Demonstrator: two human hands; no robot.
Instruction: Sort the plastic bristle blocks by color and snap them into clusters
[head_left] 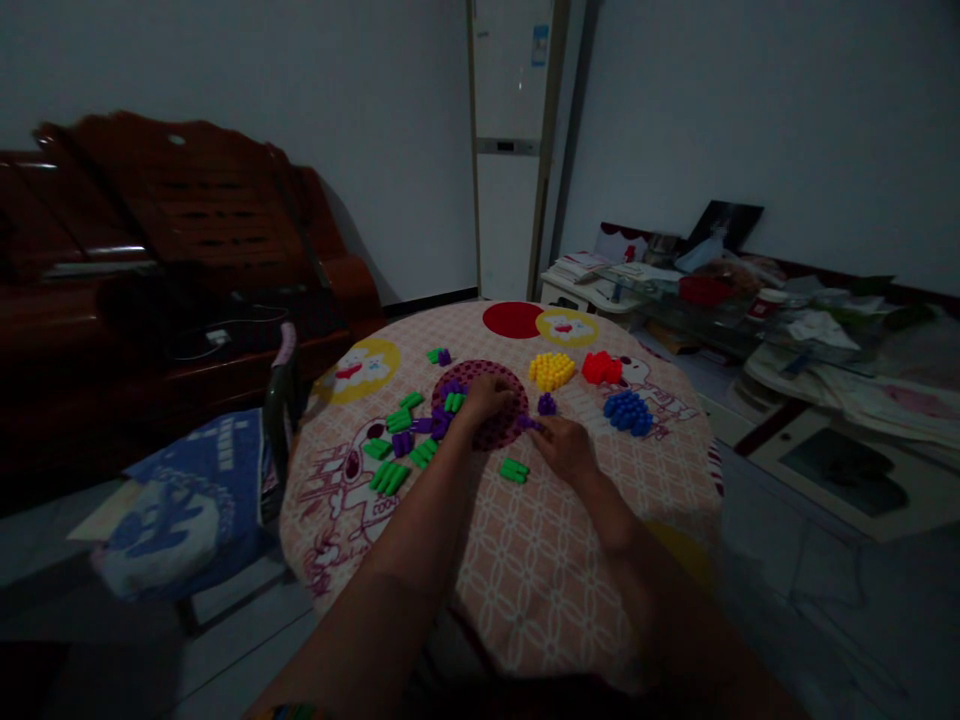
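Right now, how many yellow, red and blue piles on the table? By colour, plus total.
Yellow pile: 1
Red pile: 1
Blue pile: 1
Total: 3
Not tallied: green pieces and purple pieces, some crowded together by the left hand, too unclear to count.

Green pieces [389, 477] and purple pieces [440, 424], mostly left on the cloth [525, 570]; yellow pieces [552, 371], red pieces [602, 368] and blue pieces [628, 413], clustered right. Dimness hides finer shape from me.
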